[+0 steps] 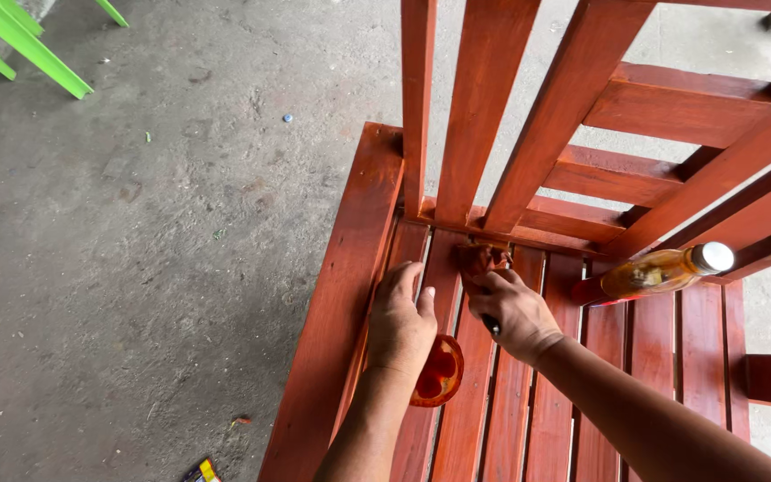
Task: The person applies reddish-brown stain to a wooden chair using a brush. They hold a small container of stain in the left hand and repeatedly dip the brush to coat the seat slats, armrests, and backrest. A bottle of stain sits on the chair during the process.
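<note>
My right hand [512, 312] is closed around the dark handle of a paintbrush [482, 268]. The bristle end, loaded with reddish-brown stain, sits against the seat slats just below the foot of the upright back slats. A short length of handle shows under my palm.

My left hand [401, 319] lies on the seat beside the wide side rail [336, 312], fingers curled down over a slat edge. Just under the heel of this hand is a small cup [439, 370] with orange-red liquid in it, tilted so its mouth faces the camera. I cannot tell whether the left hand actually grips the cup or only rests over it; the contact is hidden by the hand.

The wooden bench [528, 419] is stained red-brown all over, seat slats and back slats [484, 107] alike.

A clear bottle [658, 271] of amber liquid with a white cap lies on its side on the seat, to the right of my right hand, near it but apart, the cap pointing right.

Grey concrete floor [162, 223] at left. Green painted slats [20, 40] at top left corner.
</note>
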### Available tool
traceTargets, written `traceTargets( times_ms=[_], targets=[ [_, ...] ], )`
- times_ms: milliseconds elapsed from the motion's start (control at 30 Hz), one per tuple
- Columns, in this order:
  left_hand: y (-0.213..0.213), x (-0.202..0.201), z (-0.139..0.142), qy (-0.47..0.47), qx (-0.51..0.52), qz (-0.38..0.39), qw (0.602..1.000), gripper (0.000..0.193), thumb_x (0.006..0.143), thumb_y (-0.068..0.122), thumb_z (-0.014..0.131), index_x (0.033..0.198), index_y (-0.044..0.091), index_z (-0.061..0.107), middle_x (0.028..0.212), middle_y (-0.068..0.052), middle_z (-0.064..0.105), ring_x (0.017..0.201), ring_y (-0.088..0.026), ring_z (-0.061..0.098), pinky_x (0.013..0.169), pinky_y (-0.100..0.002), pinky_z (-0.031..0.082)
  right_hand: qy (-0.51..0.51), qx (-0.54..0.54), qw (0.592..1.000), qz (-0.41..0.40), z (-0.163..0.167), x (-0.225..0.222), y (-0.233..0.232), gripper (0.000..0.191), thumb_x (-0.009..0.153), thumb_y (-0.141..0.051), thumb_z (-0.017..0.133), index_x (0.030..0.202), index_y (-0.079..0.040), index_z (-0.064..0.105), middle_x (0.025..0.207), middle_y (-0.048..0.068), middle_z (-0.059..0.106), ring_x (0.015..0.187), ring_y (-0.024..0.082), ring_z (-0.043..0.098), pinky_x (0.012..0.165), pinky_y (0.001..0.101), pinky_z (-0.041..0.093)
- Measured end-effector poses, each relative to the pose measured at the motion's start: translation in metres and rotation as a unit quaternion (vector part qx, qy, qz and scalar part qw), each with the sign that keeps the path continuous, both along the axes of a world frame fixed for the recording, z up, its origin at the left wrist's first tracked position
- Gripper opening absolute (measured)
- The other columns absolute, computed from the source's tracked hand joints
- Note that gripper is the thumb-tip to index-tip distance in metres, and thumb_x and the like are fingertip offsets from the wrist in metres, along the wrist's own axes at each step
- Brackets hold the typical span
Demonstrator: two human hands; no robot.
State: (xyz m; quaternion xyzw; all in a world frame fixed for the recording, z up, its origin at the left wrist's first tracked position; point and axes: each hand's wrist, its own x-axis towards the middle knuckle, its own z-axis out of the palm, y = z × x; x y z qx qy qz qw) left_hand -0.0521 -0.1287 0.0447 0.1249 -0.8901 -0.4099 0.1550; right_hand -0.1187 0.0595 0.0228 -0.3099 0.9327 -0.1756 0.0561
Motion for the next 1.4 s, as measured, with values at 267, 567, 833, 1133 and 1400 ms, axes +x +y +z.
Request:
traceTargets(
  times_ms=[267, 567, 833, 1133, 1400],
  targets=[
    [-0.003, 0.006, -0.007, 0.03, 0.019, -0.009, 0.999, 0.028, 0.095, 0.014, 0.067, 0.121, 0.005, 0.064, 0.128, -0.013, 0.067, 0.117, -0.034, 0.065, 0.101, -0.042, 0.053, 0.044, 0.034, 0.997, -0.052, -0.001, -0.02, -0.022, 0.015, 0.077, -0.003, 0.072, 0.082, -0.018, 0.071, 0.117, 0.003, 0.065, 0.13, 0.03, 0.056, 0.109, 0.0411, 0.051],
    [-0.008, 0.014, -0.016, 0.017, 0.035, -0.018, 0.999, 0.028, 0.094, 0.015, 0.066, 0.119, 0.003, 0.064, 0.126, -0.015, 0.067, 0.116, -0.035, 0.065, 0.101, -0.042, 0.053, 0.067, -0.091, 0.993, -0.011, -0.019, -0.027, -0.007, 0.016, 0.083, -0.007, 0.068, 0.08, -0.021, 0.073, 0.116, -0.001, 0.071, 0.125, 0.028, 0.059, 0.107, 0.0421, 0.051],
    [0.001, 0.014, -0.009, 0.001, 0.013, -0.005, 1.0, 0.03, 0.098, 0.02, 0.063, 0.123, 0.003, 0.062, 0.13, -0.017, 0.062, 0.12, -0.037, 0.06, 0.102, -0.045, 0.05, -0.042, -0.165, 0.98, -0.103, 0.0, -0.017, -0.02, 0.012, 0.086, -0.01, 0.07, 0.088, -0.021, 0.075, 0.116, 0.001, 0.071, 0.107, 0.023, 0.069, 0.089, 0.0351, 0.057],
    [-0.001, 0.01, 0.007, -0.079, 0.095, -0.009, 0.992, 0.024, 0.102, 0.021, 0.054, 0.12, 0.007, 0.06, 0.125, -0.011, 0.064, 0.114, -0.032, 0.063, 0.096, -0.043, 0.053, 0.002, -0.174, 0.985, 0.008, 0.016, -0.027, -0.076, 0.01, 0.088, -0.014, 0.069, 0.096, -0.018, 0.073, 0.128, 0.008, 0.064, 0.098, 0.031, 0.069, 0.08, 0.0403, 0.059],
    [-0.002, 0.013, -0.014, -0.006, 0.097, -0.007, 0.995, 0.026, 0.105, 0.023, 0.051, 0.12, 0.003, 0.059, 0.128, -0.016, 0.063, 0.119, -0.036, 0.061, 0.102, -0.044, 0.05, 0.027, 0.045, 0.998, 0.043, -0.003, -0.039, -0.089, 0.014, 0.089, -0.018, 0.067, 0.103, -0.021, 0.068, 0.118, 0.008, 0.058, 0.104, 0.027, 0.066, 0.08, 0.041, 0.059]
  ],
)
